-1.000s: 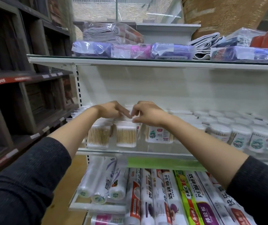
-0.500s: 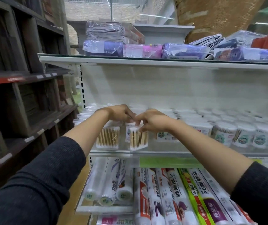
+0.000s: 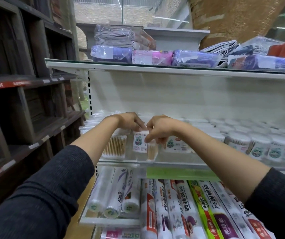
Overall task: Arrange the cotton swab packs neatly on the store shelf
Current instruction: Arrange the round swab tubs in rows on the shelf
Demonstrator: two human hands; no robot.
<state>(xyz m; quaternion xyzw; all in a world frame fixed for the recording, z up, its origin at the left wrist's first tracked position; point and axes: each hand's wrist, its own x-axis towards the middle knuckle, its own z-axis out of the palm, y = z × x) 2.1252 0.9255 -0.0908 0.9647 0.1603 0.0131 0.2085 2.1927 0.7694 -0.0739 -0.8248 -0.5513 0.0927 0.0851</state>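
Clear rectangular cotton swab packs stand at the front left of the middle shelf (image 3: 172, 163). My left hand (image 3: 129, 121) pinches the top of a labelled pack (image 3: 139, 144) that faces front. My right hand (image 3: 159, 129) grips a second pack (image 3: 152, 151) turned edge-on just right of it, with the wooden sticks showing. Another pack of swabs (image 3: 115, 146) stands to the left, and a labelled pack (image 3: 178, 144) lies to the right behind my right hand. The two hands almost touch above the packs.
Round swab tubs (image 3: 259, 145) fill the shelf's right side. Wrapped cloths and tissue packs (image 3: 152, 56) sit on the shelf above. Plastic wrap rolls (image 3: 181, 209) and bag rolls (image 3: 110, 192) lie on the shelf below. Dark wooden shelving (image 3: 17, 100) stands on the left.
The pack under my right hand has turned from showing its swab side to standing edge-on, and a labelled pack now faces front under my left hand. The view has shifted slightly.
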